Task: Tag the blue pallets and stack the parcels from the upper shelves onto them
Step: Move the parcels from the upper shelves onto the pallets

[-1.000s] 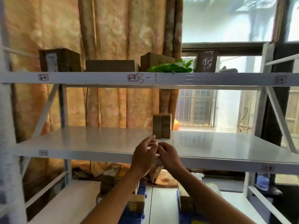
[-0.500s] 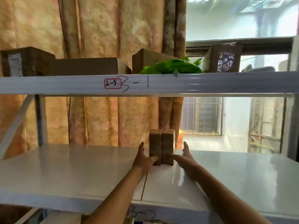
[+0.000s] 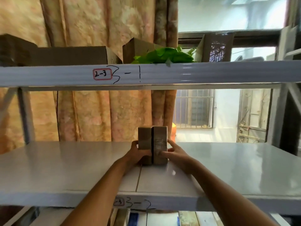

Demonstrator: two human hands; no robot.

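Two small brown cardboard parcels stand upright side by side on the white middle shelf [image 3: 81,168]. My left hand [image 3: 138,156] grips the left parcel [image 3: 144,139] from its left side. My right hand [image 3: 175,154] holds the right parcel [image 3: 160,141], fingers across its taped front. Both arms reach over the shelf's front edge. On the upper shelf [image 3: 211,72] sit several larger cardboard boxes [image 3: 70,55] and a green bag [image 3: 166,56]. A strip of blue pallet [image 3: 134,218] shows below the shelf.
The upper shelf beam carries a label "2-3" [image 3: 102,74] and handwritten marks. Patterned curtains [image 3: 97,111] hang behind the rack on the left; a window [image 3: 195,108] is on the right. A grey rack upright [image 3: 275,115] stands at the right.
My hands have gone from flanking the two parcels with fingers spread to closing on them. The camera has moved closer to the shelf.
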